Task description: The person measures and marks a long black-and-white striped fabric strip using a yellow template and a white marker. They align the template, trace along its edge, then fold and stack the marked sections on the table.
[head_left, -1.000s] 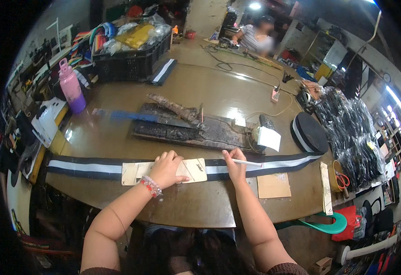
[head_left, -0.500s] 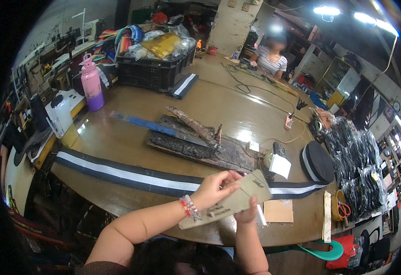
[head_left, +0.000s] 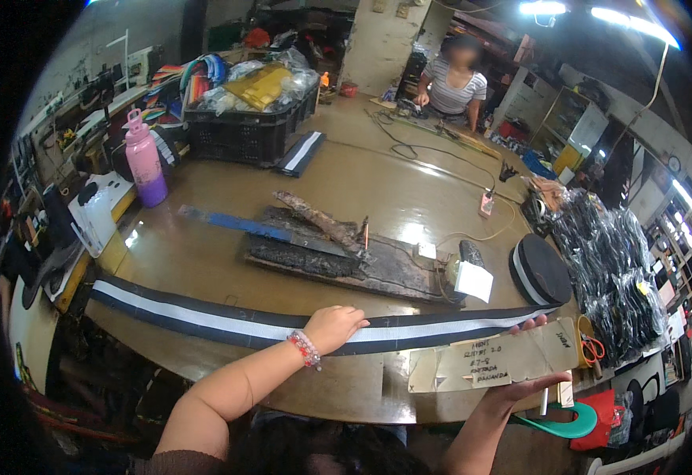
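Observation:
My right hand (head_left: 520, 389) holds a long beige card template (head_left: 532, 354) with handwriting, tilted above the near right table edge. Its fingers are behind the card and some tips show over the far edge. A thin white stick (head_left: 544, 400) pokes out below that hand. On a long black strap (head_left: 227, 311) with a white middle stripe rests my left hand (head_left: 333, 329), its fingers curled together; what is under them is hidden. The strap runs across the table to a thick roll (head_left: 539, 269) at the right.
Beyond the strap lies a dark charred-looking board (head_left: 346, 265) with a blue ruler (head_left: 247, 225). A pink-purple bottle (head_left: 146, 162) and a black crate (head_left: 239, 134) stand back left. Plastic-wrapped bundles (head_left: 599, 261) line the right. A person (head_left: 453, 83) is across the table.
My left hand has let go of the card template and come down onto the strap. My right hand has carried the card rightward and turned it. The person opposite has shifted.

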Demonstrator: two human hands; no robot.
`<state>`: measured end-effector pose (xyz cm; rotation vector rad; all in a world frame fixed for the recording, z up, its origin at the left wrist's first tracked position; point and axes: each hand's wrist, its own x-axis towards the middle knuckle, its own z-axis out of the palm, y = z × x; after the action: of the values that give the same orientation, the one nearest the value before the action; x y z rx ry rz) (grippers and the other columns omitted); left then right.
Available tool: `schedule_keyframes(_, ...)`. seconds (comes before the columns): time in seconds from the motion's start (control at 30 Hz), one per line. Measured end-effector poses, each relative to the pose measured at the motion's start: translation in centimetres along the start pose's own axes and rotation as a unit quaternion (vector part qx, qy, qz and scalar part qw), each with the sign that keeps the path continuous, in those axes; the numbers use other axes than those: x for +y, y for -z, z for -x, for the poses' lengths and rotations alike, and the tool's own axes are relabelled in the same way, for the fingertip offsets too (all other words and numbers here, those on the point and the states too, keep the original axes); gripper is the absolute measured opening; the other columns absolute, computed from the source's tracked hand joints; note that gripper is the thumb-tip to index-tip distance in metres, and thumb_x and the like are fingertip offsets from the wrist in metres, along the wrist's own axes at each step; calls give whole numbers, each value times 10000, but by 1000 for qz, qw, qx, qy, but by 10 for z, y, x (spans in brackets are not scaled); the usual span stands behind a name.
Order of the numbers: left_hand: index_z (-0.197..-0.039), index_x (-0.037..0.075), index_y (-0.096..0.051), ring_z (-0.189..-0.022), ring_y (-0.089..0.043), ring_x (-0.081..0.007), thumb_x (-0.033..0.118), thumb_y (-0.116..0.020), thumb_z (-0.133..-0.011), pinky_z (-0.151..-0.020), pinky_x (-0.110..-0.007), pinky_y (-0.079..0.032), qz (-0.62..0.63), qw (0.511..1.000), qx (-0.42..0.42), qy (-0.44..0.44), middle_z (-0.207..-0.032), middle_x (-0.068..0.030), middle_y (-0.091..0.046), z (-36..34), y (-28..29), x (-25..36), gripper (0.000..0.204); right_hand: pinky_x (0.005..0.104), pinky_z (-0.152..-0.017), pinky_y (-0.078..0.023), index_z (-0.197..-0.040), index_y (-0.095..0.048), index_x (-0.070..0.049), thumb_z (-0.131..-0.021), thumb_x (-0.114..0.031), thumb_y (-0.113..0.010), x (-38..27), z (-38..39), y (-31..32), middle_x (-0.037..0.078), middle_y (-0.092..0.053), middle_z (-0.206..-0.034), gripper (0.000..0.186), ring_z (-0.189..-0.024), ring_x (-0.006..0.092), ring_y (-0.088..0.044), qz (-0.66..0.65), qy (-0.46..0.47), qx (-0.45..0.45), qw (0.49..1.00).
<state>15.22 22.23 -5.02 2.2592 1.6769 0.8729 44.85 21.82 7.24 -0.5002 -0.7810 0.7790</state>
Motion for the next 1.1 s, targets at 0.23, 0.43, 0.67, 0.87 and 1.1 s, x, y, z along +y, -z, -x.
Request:
schedule_keyframes(0.23, -811, 77, -601, -779, -620, -349, 380, -536, -906, -684, -455, -488, -33, 996, -55, 58, -799, -159, -641, 43, 63, -56, 324, 416, -865, -482, -1324, -331, 93, -813, -798, -318, -19, -17, -1, 251, -460, -1279, 1027, -1036, 297, -540, -22, 33, -77, 996)
schedule_keyframes(0.43, -850, 59, -614, -788, -615, -331, 424, -628, -843, -696, -413, -482, -64, 985, -54, 148, -818, -150, -644, 102, 113, -98, 366, 473, -964, -417, -1100, -481, -76, -714, -603, -694, 1, 2, -77, 333, -434, -1297, 687, -1111, 392, -520, 179, 272, -329, 886)
schedule_keyframes(0.67, -903, 78, -613, -927, -541, -265, 226, -679, -815, -839, -372, -449, -126, 984, 110, 56, -868, -54, -575, 110, 103, -85, 185, 455, -981, -357, -983, -574, -85, -608, -340, -836, 145, 95, -102, 135, -522, -1312, 524, -1144, 344, -501, 450, 67, -707, 541)
schedule_keyframes(0.87, -878, 29, -626, -836, -605, -261, 90, -664, -796, -767, -355, -509, -6, 992, 3, -124, -921, -90, -612, 113, 72, -19, 109, 466, -970, -364, -988, -608, -101, -609, -325, -825, 179, 111, -69, 91, -549, -1308, 492, -1169, 329, -487, 388, 81, -669, 629)
schedule_keyframes(1.1, -920, -25, -588, -1066, -536, -260, 42, -631, -739, -956, -343, -445, 15, 993, 101, -67, -1111, -133, -567, 119, 44, 23, 197, 472, -960, -368, -964, -622, -120, -586, -296, -802, 178, 116, -73, 105, -582, -1265, 454, -1144, 314, -507, 389, 100, -658, 637)
